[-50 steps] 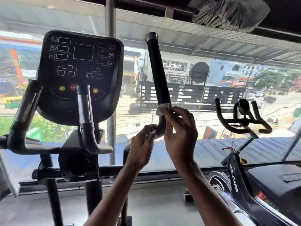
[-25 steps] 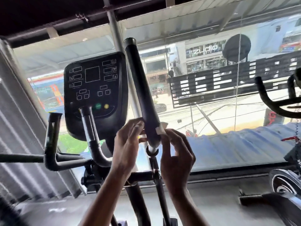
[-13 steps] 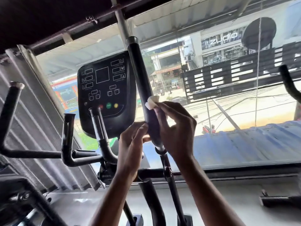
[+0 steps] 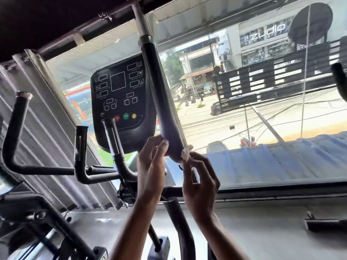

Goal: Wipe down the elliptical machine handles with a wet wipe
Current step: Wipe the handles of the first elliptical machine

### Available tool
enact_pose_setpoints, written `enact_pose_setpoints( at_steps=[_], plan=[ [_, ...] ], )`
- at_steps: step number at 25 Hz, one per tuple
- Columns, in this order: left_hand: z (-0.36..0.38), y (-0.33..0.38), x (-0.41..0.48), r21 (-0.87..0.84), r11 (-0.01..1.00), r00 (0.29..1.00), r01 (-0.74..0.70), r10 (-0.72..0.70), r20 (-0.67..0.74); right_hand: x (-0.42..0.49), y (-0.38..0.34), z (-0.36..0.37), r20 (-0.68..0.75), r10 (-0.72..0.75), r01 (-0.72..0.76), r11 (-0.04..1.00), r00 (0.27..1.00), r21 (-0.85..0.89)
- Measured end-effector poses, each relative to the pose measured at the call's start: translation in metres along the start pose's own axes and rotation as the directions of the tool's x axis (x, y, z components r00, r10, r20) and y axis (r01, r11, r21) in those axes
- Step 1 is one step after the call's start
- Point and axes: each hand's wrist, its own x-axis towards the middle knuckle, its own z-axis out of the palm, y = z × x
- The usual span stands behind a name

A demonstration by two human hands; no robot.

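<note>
- Head view: the right hand [image 4: 199, 184] is now at the lower end of the right-side handle [image 4: 161, 102]; half a second ago it was well up the foam grip, so the wet wipe [image 4: 185, 152] has run down that stretch.
- Its fingers are curled, pinching the wipe against the handle's right edge; only a small white fold shows.
- The left hand [image 4: 150, 166] has stayed at the same end on the opposite side, fingertips and thumb closed on the grip, steadying it.
- My reading: one downward pass on this handle is about done; its top part, the far left handle [image 4: 15, 128] and the short inner bars [image 4: 80, 147] below the console [image 4: 120, 98] likely remain.
- No wipe pack, bin or other container is in view.
</note>
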Motion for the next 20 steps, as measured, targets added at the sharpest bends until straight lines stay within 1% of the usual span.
enact_pose_setpoints(
  at_steps=[1,2,4,6,8,10,12,16,17,20],
  plan=[
    [0.001,-0.001,-0.002,-0.016,1.0,1.0,0.022,-0.022,-0.014,-0.004,0.002,0.002,0.001,0.109,-0.109,0.993,0.994,0.046],
    [0.001,0.0,-0.004,-0.067,0.996,0.998,0.062,-0.064,-0.024,-0.007,0.006,0.005,0.002,0.193,-0.192,0.978,0.981,0.082],
    [0.002,0.001,-0.006,-0.18,0.972,0.988,0.149,-0.151,0.001,-0.008,0.017,0.008,0.019,0.265,-0.265,0.959,0.964,0.103],
    [0.004,-0.002,-0.008,-0.168,0.979,0.993,0.119,-0.122,-0.006,-0.004,0.022,0.006,0.076,0.314,-0.322,0.938,0.946,0.129],
    [0.007,-0.005,-0.009,-0.136,0.987,0.995,0.083,-0.09,-0.048,0.002,0.02,0.002,0.095,0.319,-0.331,0.931,0.943,0.155],
    [0.011,-0.007,-0.009,-0.135,0.988,0.994,0.071,-0.082,-0.078,0.004,0.022,0.002,0.099,0.324,-0.335,0.933,0.941,0.133],
    [0.012,-0.008,-0.007,-0.144,0.987,0.992,0.07,-0.085,-0.098,0.006,0.028,0.001,0.139,0.341,-0.357,0.928,0.93,0.106],
    [0.019,-0.008,-0.01,-0.13,0.991,0.986,0.043,-0.063,-0.154,0.007,0.027,-0.003,0.159,0.277,-0.296,0.948,0.948,0.117],
    [0.021,-0.008,-0.012,-0.116,0.993,0.983,0.036,-0.056,-0.173,0.007,0.029,-0.002,0.169,0.28,-0.3,0.947,0.945,0.111],
    [0.025,-0.007,-0.017,-0.069,0.997,0.975,0.027,-0.042,-0.219,0.013,0.034,-0.003,0.224,0.381,-0.406,0.911,0.897,0.072]
  ],
)
